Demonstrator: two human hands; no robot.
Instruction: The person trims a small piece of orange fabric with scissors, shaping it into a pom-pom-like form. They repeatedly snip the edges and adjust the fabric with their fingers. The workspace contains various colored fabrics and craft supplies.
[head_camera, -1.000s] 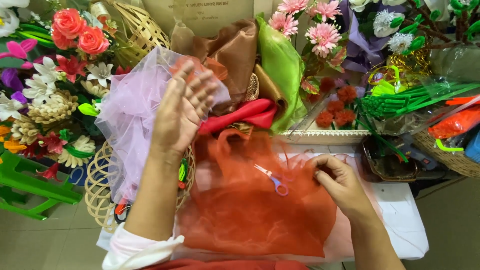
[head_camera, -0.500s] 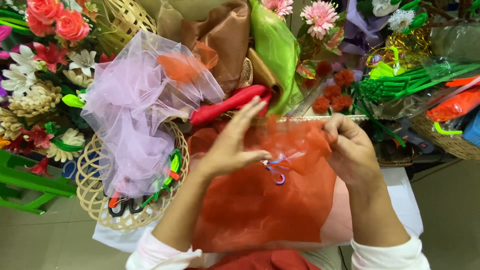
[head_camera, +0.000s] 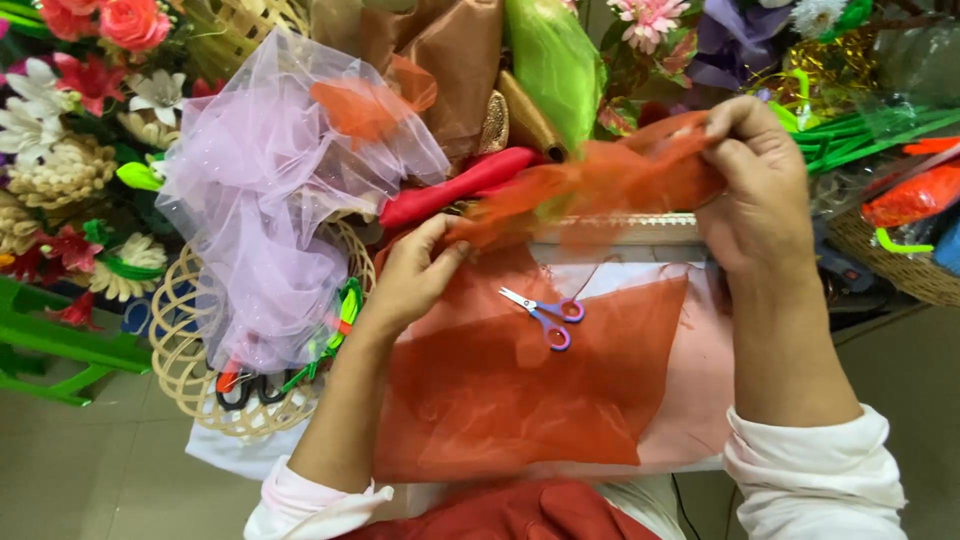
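Two hands stretch a strip of orange netting (head_camera: 600, 185) above the far edge of the surface (head_camera: 700, 350). The left hand (head_camera: 415, 275) pinches the strip's near end between thumb and fingers, just over the far left part of the surface. The right hand (head_camera: 760, 185) grips the other end in closed fingers, raised higher, over the far right corner. Beneath the strip a large sheet of orange netting (head_camera: 520, 390) lies flat across the surface, reaching its near edge. Small scissors (head_camera: 545, 315) with purple handles rest on that sheet, between the two hands. Lilac netting (head_camera: 270, 220) spills over a wicker basket (head_camera: 190, 370) off the left edge.
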